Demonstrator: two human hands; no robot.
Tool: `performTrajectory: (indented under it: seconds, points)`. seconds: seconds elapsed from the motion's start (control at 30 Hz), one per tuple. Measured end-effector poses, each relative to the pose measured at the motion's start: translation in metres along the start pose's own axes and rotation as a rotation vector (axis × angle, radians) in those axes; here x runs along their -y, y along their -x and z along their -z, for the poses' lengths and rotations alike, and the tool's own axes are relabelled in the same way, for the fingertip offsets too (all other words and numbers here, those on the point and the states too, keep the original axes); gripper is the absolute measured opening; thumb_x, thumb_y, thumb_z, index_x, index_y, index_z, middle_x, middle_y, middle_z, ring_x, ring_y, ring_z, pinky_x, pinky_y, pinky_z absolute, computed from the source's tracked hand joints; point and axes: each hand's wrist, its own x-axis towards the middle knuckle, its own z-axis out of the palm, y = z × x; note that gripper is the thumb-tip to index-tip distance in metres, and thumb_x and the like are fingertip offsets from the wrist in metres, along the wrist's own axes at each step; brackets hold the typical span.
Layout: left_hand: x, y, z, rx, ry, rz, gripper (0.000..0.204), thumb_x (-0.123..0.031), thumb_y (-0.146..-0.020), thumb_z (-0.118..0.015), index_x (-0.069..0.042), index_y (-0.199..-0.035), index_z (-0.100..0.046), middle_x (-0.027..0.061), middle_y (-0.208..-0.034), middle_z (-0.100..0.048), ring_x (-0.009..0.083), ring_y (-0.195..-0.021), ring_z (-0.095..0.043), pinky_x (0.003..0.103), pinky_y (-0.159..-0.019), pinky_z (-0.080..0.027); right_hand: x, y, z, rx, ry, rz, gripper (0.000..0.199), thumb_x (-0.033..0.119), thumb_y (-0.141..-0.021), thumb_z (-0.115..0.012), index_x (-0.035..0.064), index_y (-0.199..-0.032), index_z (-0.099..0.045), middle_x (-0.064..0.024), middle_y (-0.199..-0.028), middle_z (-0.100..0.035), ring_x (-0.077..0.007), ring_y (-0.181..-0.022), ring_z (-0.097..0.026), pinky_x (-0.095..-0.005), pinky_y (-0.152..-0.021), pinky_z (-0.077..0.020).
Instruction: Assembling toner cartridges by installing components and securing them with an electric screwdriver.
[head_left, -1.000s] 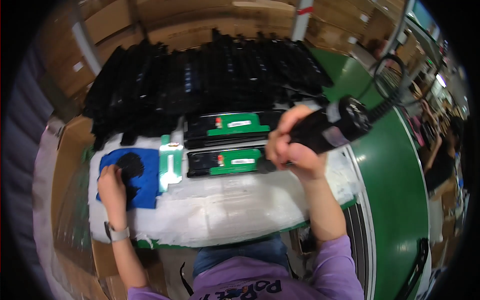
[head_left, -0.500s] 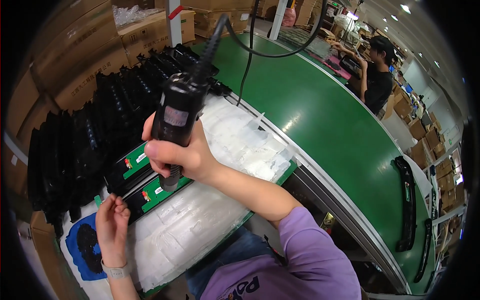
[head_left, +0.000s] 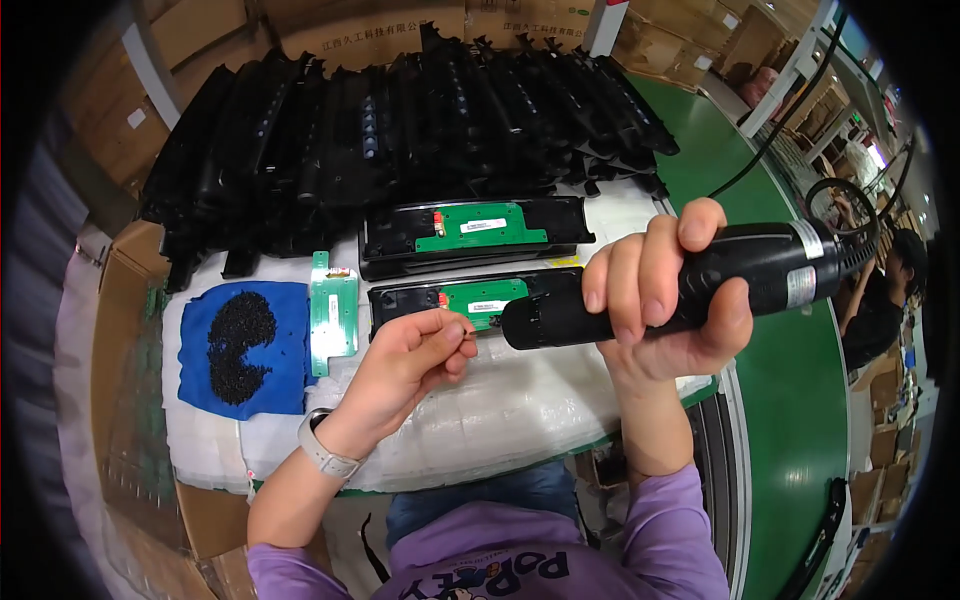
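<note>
Two hands work over the near tray point(head_left: 470, 300). Right hand point(head_left: 665, 300) is clamped around the screwdriver point(head_left: 680, 290), held level so its tip meets the green board point(head_left: 480, 297). Left hand point(head_left: 420, 350) pinches a small screw there, fingers together, beside the tip.

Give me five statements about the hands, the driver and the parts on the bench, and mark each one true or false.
1. The right hand grips a black electric screwdriver. True.
2. The left hand rests on the blue cloth. False: it is by the nearer black housing, fingertips pinched together.
3. A heap of small black screws lies on the blue cloth. True.
4. The loose green circuit board lies on the green conveyor belt. False: it lies on the white padding, beside the cloth.
5. Both black housings in front hold green boards. True.
</note>
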Motion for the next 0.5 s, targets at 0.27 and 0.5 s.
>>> performTrajectory:
  seconds: [0.27,0.5]
  points:
    - [0.0062,0.0014,0.0013,-0.029,-0.045,-0.005,0.019,-0.018,-0.092,-0.054,-0.001,-0.098,-0.057,0.0014,-0.086,-0.057,0.0061,-0.070,-0.048,0.019,-0.066,-0.042,-0.0053,0.0061,-0.0072,-0.017,0.079,-0.044,0.039,0.031,-0.080,-0.062,0.0067,-0.102,-0.042,-0.0018,-0.060,-0.048,-0.0136,-0.044,-0.046,-0.0304,-0.053,-0.0431]
    - [0.0075,-0.0015,0.0018,-0.091,-0.110,-0.012,0.017,-0.017,-0.092,-0.054,-0.001,-0.095,-0.059,0.0009,-0.081,-0.058,0.0054,-0.066,-0.046,0.019,-0.061,-0.040,-0.0087,0.0080,-0.0014,0.049,0.125,-0.061,0.038,0.037,-0.085,-0.056,0.0063,-0.102,-0.042,-0.0009,-0.060,-0.047,-0.0128,-0.043,-0.045,-0.0325,-0.054,-0.0440]
